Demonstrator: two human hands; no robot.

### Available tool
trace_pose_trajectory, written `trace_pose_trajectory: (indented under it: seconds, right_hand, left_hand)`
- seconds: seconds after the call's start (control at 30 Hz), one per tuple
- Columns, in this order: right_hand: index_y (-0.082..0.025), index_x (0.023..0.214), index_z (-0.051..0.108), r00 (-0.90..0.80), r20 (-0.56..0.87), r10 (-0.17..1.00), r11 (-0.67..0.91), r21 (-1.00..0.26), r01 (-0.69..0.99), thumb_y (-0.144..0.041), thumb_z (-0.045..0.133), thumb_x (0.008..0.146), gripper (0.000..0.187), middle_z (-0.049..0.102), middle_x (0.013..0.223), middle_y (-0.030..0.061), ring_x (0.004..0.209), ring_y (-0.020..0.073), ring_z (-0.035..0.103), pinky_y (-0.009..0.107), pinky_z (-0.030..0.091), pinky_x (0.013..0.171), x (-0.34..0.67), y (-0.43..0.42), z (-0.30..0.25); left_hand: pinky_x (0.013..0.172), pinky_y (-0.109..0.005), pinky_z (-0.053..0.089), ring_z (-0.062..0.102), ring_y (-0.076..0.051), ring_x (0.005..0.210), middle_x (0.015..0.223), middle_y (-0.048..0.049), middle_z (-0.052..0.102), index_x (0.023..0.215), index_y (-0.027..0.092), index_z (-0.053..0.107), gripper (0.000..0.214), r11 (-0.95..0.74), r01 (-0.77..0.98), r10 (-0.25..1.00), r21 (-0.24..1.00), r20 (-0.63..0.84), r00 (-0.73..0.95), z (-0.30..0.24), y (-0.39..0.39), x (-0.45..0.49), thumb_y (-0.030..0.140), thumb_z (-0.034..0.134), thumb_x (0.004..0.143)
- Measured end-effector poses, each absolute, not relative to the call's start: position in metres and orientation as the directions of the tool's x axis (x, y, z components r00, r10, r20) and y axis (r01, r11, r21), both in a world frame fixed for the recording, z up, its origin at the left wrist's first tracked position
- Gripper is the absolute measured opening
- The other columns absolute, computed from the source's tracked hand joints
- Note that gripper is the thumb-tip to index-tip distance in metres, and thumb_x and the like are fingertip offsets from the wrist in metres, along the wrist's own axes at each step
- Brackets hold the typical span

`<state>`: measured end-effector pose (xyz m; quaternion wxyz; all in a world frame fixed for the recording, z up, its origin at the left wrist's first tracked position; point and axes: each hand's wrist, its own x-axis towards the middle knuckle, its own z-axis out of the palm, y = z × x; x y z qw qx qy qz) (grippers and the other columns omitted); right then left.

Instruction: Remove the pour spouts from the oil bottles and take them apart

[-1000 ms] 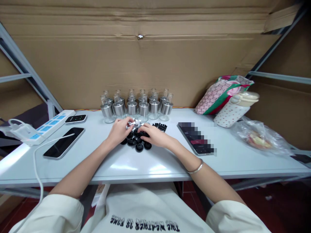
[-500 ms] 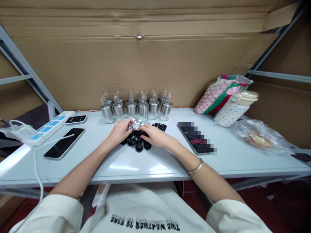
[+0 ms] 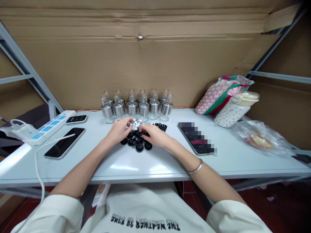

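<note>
At the middle of the table is a pile of round black caps [image 3: 139,148] with small shiny silver pieces [image 3: 136,125] at its back edge. My left hand [image 3: 119,130] rests at the left side of the pile, its thumb and forefinger apart around the silver pieces. From the right, my right hand [image 3: 155,134] reaches over the black caps with thumb and fingers spread; its fingertips partly cover the caps. I make out nothing gripped in either hand. Behind them stand two rows of glass bottles [image 3: 143,110] with silver metal sleeves.
Small black parts [image 3: 160,126] lie right of the pile. Leftward are a phone [image 3: 65,143], a small black device [image 3: 76,119] and a power strip [image 3: 52,127]. Rightward are another phone [image 3: 194,139], a tumbler [image 3: 233,111], a patterned bag [image 3: 211,97] and a plastic bag [image 3: 262,139].
My left thumb has moved slightly away from the forefinger. My right fingertips have shifted a little over the pile. The bottles and other items stay in place.
</note>
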<state>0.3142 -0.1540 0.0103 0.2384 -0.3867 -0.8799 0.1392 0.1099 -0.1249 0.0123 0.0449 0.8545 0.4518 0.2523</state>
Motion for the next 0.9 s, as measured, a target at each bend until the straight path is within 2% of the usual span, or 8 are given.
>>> trace_pose_trajectory:
  seconds: [0.2, 0.27, 0.37, 0.47, 0.57, 0.7, 0.83, 0.9]
  right_hand:
    - [-0.021, 0.089, 0.048, -0.284, 0.528, 0.8, 0.594, -0.636, 0.493, -0.021, 0.052, 0.078, 0.011, 0.058, 0.079, 0.0009, 0.074, 0.0151, 0.057, 0.028, 0.043, 0.07, 0.32, -0.154, 0.026]
    - [-0.022, 0.086, 0.046, -0.199, 0.51, 0.837, 0.537, -0.694, 0.479, -0.021, 0.052, 0.075, 0.012, 0.054, 0.073, -0.0022, 0.066, 0.013, 0.053, 0.026, 0.041, 0.065, 0.325, -0.153, 0.031]
    - [-0.022, 0.082, 0.045, -0.14, 0.435, 0.889, 0.447, -0.764, 0.465, -0.022, 0.05, 0.072, 0.011, 0.046, 0.062, -0.0065, 0.056, 0.0107, 0.044, 0.024, 0.036, 0.059, 0.329, -0.15, 0.033]
    - [-0.022, 0.083, 0.048, -0.12, 0.394, 0.911, 0.403, -0.79, 0.462, -0.023, 0.047, 0.072, 0.011, 0.042, 0.059, -0.0072, 0.055, 0.0105, 0.039, 0.024, 0.032, 0.056, 0.329, -0.147, 0.03]
    - [-0.021, 0.087, 0.052, -0.125, 0.407, 0.905, 0.418, -0.791, 0.447, -0.023, 0.045, 0.073, 0.016, 0.043, 0.063, -0.0057, 0.057, 0.0103, 0.04, 0.024, 0.034, 0.057, 0.327, -0.145, 0.027]
    - [-0.02, 0.093, 0.057, -0.114, 0.458, 0.881, 0.464, -0.796, 0.389, -0.018, 0.046, 0.071, 0.025, 0.043, 0.079, -0.0017, 0.062, 0.0092, 0.047, 0.024, 0.042, 0.06, 0.326, -0.143, 0.025]
    - [-0.021, 0.095, 0.058, -0.072, 0.512, 0.856, 0.5, -0.785, 0.364, -0.016, 0.05, 0.07, 0.027, 0.043, 0.084, -0.0002, 0.068, 0.0094, 0.05, 0.021, 0.043, 0.057, 0.327, -0.141, 0.024]
    - [-0.021, 0.098, 0.057, -0.07, 0.524, 0.849, 0.512, -0.782, 0.356, -0.014, 0.05, 0.07, 0.029, 0.043, 0.083, -0.0008, 0.068, 0.009, 0.05, 0.021, 0.044, 0.057, 0.328, -0.14, 0.023]
  left_hand:
    - [0.087, -0.037, 0.039, 0.063, -0.018, 0.086, 0.104, -0.0044, 0.066, 0.106, 0.02, 0.052, 0.021, -0.569, 0.754, 0.796, 0.329, 0.451, 0.403, 0.021, -0.127, 0.108, 0.023, 0.041, 0.089]
    - [0.086, -0.036, 0.04, 0.061, -0.019, 0.091, 0.11, -0.0059, 0.064, 0.113, 0.02, 0.051, 0.026, -0.591, 0.736, 0.786, 0.329, 0.441, 0.433, 0.021, -0.125, 0.106, 0.025, 0.043, 0.088]
    - [0.09, -0.038, 0.038, 0.054, -0.022, 0.109, 0.121, -0.0068, 0.06, 0.121, 0.023, 0.05, 0.033, -0.672, 0.7, 0.731, 0.241, 0.369, 0.574, 0.016, -0.121, 0.103, 0.024, 0.045, 0.089]
    - [0.094, -0.042, 0.032, 0.049, -0.024, 0.116, 0.124, -0.0052, 0.058, 0.112, 0.025, 0.057, 0.024, -0.724, 0.677, 0.679, 0.132, 0.31, 0.665, 0.007, -0.117, 0.103, 0.022, 0.045, 0.091]
    - [0.093, -0.04, 0.03, 0.051, -0.023, 0.111, 0.12, -0.0045, 0.059, 0.097, 0.023, 0.06, 0.015, -0.738, 0.667, 0.663, 0.101, 0.294, 0.688, 0.003, -0.116, 0.104, 0.023, 0.046, 0.092]
    - [0.091, -0.038, 0.031, 0.054, -0.02, 0.101, 0.106, -0.0051, 0.063, 0.096, 0.02, 0.057, 0.015, -0.714, 0.692, 0.674, 0.104, 0.369, 0.64, 0.008, -0.118, 0.104, 0.022, 0.042, 0.094]
    - [0.089, -0.036, 0.034, 0.054, -0.021, 0.1, 0.102, -0.0073, 0.062, 0.096, 0.018, 0.055, 0.015, -0.624, 0.766, 0.692, 0.152, 0.563, 0.452, 0.02, -0.115, 0.097, 0.023, 0.041, 0.094]
    - [0.087, -0.035, 0.036, 0.055, -0.021, 0.098, 0.101, -0.0079, 0.062, 0.095, 0.017, 0.055, 0.015, -0.558, 0.804, 0.727, 0.204, 0.588, 0.355, 0.022, -0.11, 0.09, 0.023, 0.042, 0.093]
